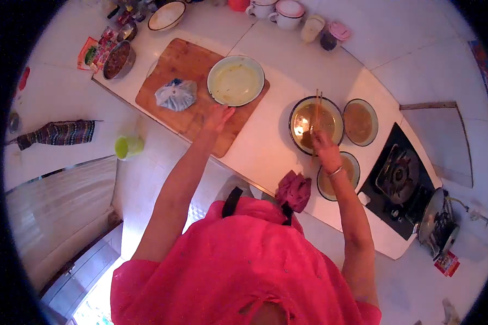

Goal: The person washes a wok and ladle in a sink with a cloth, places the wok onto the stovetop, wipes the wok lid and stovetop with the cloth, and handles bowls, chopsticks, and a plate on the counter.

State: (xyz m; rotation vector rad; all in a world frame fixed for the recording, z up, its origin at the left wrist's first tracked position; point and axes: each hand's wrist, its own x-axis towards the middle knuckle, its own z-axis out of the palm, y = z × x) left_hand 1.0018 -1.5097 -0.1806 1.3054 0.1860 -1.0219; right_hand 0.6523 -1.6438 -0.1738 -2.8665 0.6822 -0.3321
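Note:
My right hand (325, 145) is closed round a pair of chopsticks (318, 111), which stand in a large dark-rimmed bowl (335, 116) of yellowish liquid. Under my right forearm sits a second bowl (351, 174), and a third bowl (359, 122) of brownish liquid is just right of the large one. My left hand (219, 117) rests, fingers apart, by the near edge of a pale enamel dish (236, 81) with a thin residue. That dish sits partly on a wooden cutting board (192, 57). A crumpled grey-blue cloth (176, 95) lies on the board.
A stove (400, 179) is at the right, with pans (436, 219) beyond it. A maroon cloth (294, 190) is at the counter's front edge. Mugs (287, 14) and jars (312, 28) line the back. At the left stand a bowl of dark food (119, 60) and packets (90, 53).

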